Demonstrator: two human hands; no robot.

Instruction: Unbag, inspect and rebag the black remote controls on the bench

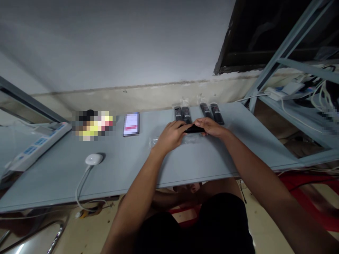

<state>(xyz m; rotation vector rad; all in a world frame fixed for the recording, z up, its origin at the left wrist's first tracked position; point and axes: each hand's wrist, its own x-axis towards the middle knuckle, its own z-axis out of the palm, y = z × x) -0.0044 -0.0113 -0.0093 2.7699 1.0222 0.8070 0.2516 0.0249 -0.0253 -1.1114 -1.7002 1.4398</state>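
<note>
Risk, as judged: the black remote [194, 129] was gripped only at its two ends and lifted slightly, so a loose grip could have let it drop onto the worktop [127, 165] or knock the bagged remotes [212, 112] just behind it. The clear plastic bag [189, 140] lying under the hands looked light and could have slid on the smooth surface if brushed.

Left hand [171, 135]: fingers curled shut over the remote's left end, knuckles up. Right hand [210, 127]: closed on the right end, fingertips hidden. Hands close together, with only the remote's middle showing between them.

Position: remote near the far edge of the worktop, right of centre. The bagged remotes lay in two pairs along that far edge. A phone [131, 124] lay well to the left, and a white puck [93, 159] with a cable sat nearer the front edge.
</note>
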